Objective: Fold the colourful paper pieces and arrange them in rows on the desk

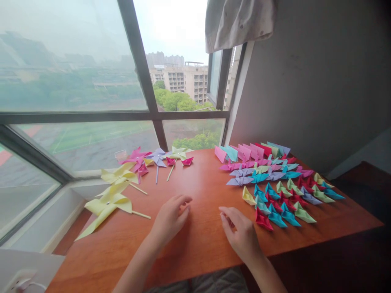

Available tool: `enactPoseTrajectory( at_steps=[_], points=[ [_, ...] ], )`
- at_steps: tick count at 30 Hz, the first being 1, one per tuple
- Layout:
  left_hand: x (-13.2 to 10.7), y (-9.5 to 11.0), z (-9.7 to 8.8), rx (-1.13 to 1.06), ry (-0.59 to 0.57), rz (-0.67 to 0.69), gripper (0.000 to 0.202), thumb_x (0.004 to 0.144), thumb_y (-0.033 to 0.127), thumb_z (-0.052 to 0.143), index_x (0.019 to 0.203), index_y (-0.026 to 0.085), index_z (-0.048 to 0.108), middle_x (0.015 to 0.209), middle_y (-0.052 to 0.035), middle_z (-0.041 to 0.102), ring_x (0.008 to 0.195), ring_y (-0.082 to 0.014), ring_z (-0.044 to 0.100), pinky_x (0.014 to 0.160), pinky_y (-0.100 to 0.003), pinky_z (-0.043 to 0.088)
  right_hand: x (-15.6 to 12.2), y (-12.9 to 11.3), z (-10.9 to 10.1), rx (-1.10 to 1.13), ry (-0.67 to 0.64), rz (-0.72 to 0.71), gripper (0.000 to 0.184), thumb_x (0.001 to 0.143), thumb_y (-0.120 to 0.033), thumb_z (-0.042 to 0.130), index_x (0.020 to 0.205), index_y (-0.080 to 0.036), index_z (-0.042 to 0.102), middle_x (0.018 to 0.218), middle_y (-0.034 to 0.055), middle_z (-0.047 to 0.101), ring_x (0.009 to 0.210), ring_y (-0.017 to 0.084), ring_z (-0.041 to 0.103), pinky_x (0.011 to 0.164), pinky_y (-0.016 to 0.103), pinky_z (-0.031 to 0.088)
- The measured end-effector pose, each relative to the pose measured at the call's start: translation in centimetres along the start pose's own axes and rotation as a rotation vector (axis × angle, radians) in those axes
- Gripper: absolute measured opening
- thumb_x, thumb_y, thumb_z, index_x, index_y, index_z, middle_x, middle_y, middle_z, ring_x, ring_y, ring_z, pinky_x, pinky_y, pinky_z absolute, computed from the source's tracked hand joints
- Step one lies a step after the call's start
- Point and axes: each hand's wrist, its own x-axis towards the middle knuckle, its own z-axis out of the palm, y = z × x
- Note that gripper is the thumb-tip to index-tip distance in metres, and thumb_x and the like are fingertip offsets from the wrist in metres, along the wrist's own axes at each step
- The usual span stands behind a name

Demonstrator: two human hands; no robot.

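Observation:
My left hand [171, 217] rests on the reddish wooden table [201, 240] near its middle, fingers loosely curled and holding nothing. My right hand [240, 234] lies a little to the right, fingers bent, also holding nothing, close to a red folded paper piece [263, 219]. Several folded paper pieces [281, 191] in red, blue, green, pink and purple lie in rows to the right of that hand. Yellow paper pinwheels [110, 201] on sticks lie to the left of my left hand.
More pinwheels in pink, purple and green [159, 158] lie at the table's far edge by the window [91, 118]. A grey wall [320, 89] stands on the right. A white plug and cable [21, 283] show at the lower left.

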Motion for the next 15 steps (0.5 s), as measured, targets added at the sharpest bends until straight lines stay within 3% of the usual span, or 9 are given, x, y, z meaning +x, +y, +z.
enactPoseTrajectory(
  at_steps=[5,7,11,15],
  points=[
    [5.9,-2.1,-2.2,0.211,0.062,-0.12,0.023,0.088,0.023,0.05,0.103,0.018,0.067,0.085,-0.0046,0.072,0.078,-0.0185,0.067,0.069,-0.027,0.05,-0.3,0.4,1.3,0.001,-0.091,0.019,0.026,0.095,-0.02,0.044,0.108,-0.02,0.066,0.088,0.0065,0.069,0.078,0.018,0.067,0.073,0.028,0.054],
    [8.4,-2.7,-2.6,0.244,0.086,-0.138,0.025,0.087,0.02,0.05,0.106,0.017,0.066,0.091,-0.0068,0.071,0.082,-0.0197,0.066,0.073,-0.029,0.049,-0.3,0.6,1.2,0.011,-0.106,0.051,0.025,0.094,-0.02,0.045,0.106,-0.02,0.066,0.088,0.0063,0.069,0.078,0.018,0.068,0.072,0.028,0.054],
    [12.4,-3.6,-2.5,0.306,0.114,-0.188,0.022,0.089,0.021,0.049,0.104,0.016,0.065,0.1,-0.0112,0.068,0.091,-0.0227,0.063,0.079,-0.032,0.046,-0.1,0.8,1.1,0.047,-0.088,0.104,0.024,0.094,-0.021,0.045,0.104,-0.02,0.067,0.089,0.0063,0.07,0.078,0.018,0.068,0.07,0.027,0.055],
    [14.4,-4.1,-1.7,0.353,0.085,-0.238,0.017,0.091,0.025,0.054,0.097,0.014,0.065,0.099,-0.0129,0.066,0.089,-0.0223,0.063,0.077,-0.031,0.046,0.0,0.8,1.2,0.054,-0.075,0.113,0.024,0.093,-0.022,0.045,0.103,-0.02,0.068,0.09,0.0068,0.07,0.078,0.018,0.068,0.07,0.027,0.055]
  ],
)
